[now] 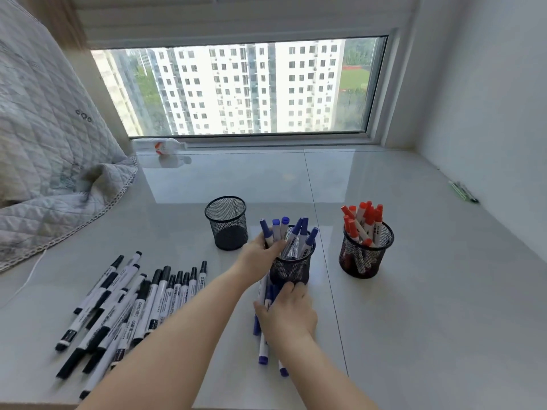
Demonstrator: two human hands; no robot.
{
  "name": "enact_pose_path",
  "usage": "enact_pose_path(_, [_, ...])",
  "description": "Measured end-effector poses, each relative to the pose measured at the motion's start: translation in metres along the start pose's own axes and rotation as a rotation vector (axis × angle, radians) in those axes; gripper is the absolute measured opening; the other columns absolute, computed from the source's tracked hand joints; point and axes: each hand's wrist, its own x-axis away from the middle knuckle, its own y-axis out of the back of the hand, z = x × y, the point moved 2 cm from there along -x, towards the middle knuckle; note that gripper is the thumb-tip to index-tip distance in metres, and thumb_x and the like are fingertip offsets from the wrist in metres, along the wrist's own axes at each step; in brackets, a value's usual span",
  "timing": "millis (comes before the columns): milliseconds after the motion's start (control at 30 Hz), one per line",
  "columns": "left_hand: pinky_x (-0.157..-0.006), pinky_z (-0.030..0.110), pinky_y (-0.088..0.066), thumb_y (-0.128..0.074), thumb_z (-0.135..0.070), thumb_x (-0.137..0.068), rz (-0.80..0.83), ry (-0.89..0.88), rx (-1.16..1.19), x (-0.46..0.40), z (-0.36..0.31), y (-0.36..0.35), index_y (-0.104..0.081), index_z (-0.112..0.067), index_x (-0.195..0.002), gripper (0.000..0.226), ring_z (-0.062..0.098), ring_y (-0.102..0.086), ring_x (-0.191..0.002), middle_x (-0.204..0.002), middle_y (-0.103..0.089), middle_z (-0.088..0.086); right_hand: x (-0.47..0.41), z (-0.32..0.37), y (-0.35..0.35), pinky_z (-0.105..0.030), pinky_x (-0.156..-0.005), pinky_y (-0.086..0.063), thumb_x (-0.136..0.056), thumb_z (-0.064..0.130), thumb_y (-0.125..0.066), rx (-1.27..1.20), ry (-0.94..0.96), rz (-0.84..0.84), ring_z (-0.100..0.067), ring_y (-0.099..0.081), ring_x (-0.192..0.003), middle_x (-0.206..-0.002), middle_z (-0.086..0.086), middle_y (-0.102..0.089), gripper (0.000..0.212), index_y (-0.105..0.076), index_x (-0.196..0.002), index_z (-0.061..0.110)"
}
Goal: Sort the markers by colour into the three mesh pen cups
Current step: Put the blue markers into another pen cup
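Left hand [262, 247] clamps blue markers [273, 230] into middle mesh cup [291, 266]; right hand [288, 312] gathers more blue markers off counter [414, 306], prob. next load.

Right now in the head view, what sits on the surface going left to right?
Quilted blanket → black markers → empty mesh cup → cup of blue markers → cup of red markers → green pens by the wall.
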Motion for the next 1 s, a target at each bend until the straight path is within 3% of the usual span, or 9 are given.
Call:
enact_pose_path(167, [-0.065,0.004,-0.038,-0.055,-0.023,-0.091,-0.001,-0.019,0.036,0.006,-0.005,-0.002,-0.053,-0.038,-0.092,0.015,-0.002,-0.053,-0.082,-0.082,-0.058,-0.021,0.002,-0.012,0.002,-0.033,-0.085,-0.042,-0.087,0.038,-0.045,0.011,0.080,0.066,-0.024,-0.043,-0.116,-0.125,-0.006,-0.037,0.046,-0.036,-0.122,0.010])
enact_pose_path(300, [-0.075,0.015,-0.037,-0.055,-0.026,-0.091,-0.006,-0.033,0.017,0.007,-0.006,-0.003,-0.052,-0.034,-0.096,0.010,0.003,-0.053,-0.085,-0.084,-0.057,-0.019,0.008,-0.036,0.011,-0.033,-0.084,-0.040,-0.090,0.030,-0.040,0.089,0.174,0.070,-0.026,-0.042,-0.115,-0.126,-0.008,-0.040,0.038,-0.037,-0.123,0.009])
enact_pose_path(400, [-0.061,-0.002,-0.037,-0.057,-0.028,-0.090,-0.014,-0.071,0.063,0.010,-0.010,-0.002,-0.047,-0.029,-0.105,0.018,-0.007,-0.051,-0.078,-0.084,-0.055,-0.017,0.007,-0.055,0.022,-0.034,-0.082,-0.039,-0.091,0.024,-0.039,0.142,0.196,0.064,-0.026,-0.044,-0.113,-0.123,-0.009,-0.044,0.032,-0.041,-0.119,0.009])
enact_pose_path(533, [-0.072,0.013,-0.043,-0.068,-0.029,-0.082,0.022,-0.102,0.068,0.015,-0.010,-0.005,-0.045,-0.027,-0.104,0.032,0.007,-0.058,-0.086,-0.091,-0.061,-0.007,0.003,-0.070,0.032,-0.028,-0.069,-0.032,-0.091,0.016,-0.038,0.129,0.206,0.073,-0.026,-0.052,-0.103,-0.115,-0.011,-0.052,0.020,-0.046,-0.108,0.009])
enact_pose_path(667, [-0.064,0.006,-0.043,-0.079,-0.024,-0.071,0.054,-0.094,0.083,0.017,-0.008,-0.009,-0.043,-0.029,-0.107,0.051,0.000,-0.059,-0.087,-0.095,-0.062,-0.008,0.000,-0.078,0.038,-0.028,-0.067,-0.032,-0.085,0.015,-0.045,0.148,0.233,0.092,-0.029,-0.057,-0.097,-0.109,-0.011,-0.058,0.020,-0.049,-0.103,0.010])
enact_pose_path(767, [-0.070,0.011,-0.044,-0.082,-0.027,-0.066,0.072,-0.097,0.039,0.014,-0.008,-0.008,-0.042,-0.025,-0.114,0.063,0.005,-0.059,-0.092,-0.099,-0.061,-0.007,-0.003,-0.086,0.045,-0.027,-0.064,-0.034,-0.080,0.018,-0.050,0.104,0.205,0.092,-0.029,-0.058,-0.092,-0.105,-0.009,-0.062,0.021,-0.050,-0.101,0.014])
enact_pose_path(867, [-0.065,0.008,-0.041,-0.083,-0.030,-0.064,0.074,-0.096,-0.023,0.012,-0.009,-0.007,-0.042,-0.024,-0.116,0.066,0.001,-0.057,-0.088,-0.096,-0.059,-0.012,-0.005,-0.095,0.055,-0.026,-0.063,-0.034,-0.078,0.022,-0.052,0.058,0.167,0.076,-0.029,-0.057,-0.091,-0.103,-0.008,-0.062,0.021,-0.051,-0.099,0.016])
enact_pose_path(1000, [-0.058,0.005,-0.039,-0.083,-0.035,-0.064,0.070,-0.086,-0.084,0.010,-0.010,-0.007,-0.041,-0.027,-0.113,0.065,-0.007,-0.053,-0.084,-0.095,-0.056,-0.017,-0.013,-0.092,0.081,-0.025,-0.048,-0.032,-0.076,0.018,-0.053,-0.207,0.118,-0.043,-0.015,-0.048,-0.059,-0.071,0.000,-0.055,0.007,-0.048,-0.072,0.020])
